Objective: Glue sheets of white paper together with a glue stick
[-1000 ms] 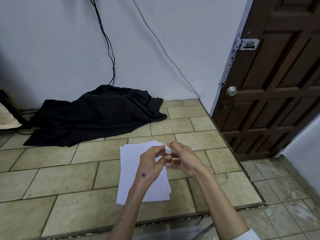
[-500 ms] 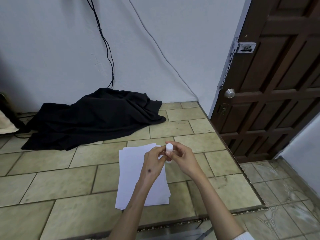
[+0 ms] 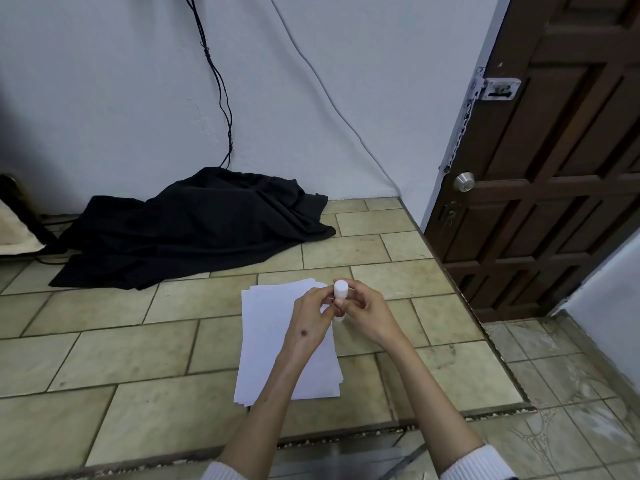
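now both hands meet above the far right corner of the paper stack (image 3: 273, 341), with a glue stick (image 3: 340, 291) held upright between them. the right hand (image 3: 367, 313) curls its fingers round the stick's body from the right side, thumb toward the front. the left hand (image 3: 310, 320) comes in from the left and pinches the stick lower down with its fingertips; its back faces the camera and shows a small dark mark. the white cap end of the stick pokes up above both sets of fingers, and a bit of its white lower end shows below them. whether the cap is on tight or partly loosened, i cannot tell.

the stack lies flat on a raised tiled floor (image 3: 138, 358), its sheets slightly fanned so several edges show at the near and far ends. the left forearm crosses over the stack's near right part. white sleeve cuffs show at the bottom edge on both arms.

a black cloth (image 3: 194, 226) lies crumpled against the white wall (image 3: 104, 98), well apart from the paper. black cables (image 3: 221, 95) hang down the wall to the cloth. a brown panelled door (image 3: 554, 202) with a round knob (image 3: 463, 181) and a chain latch stands at the right.
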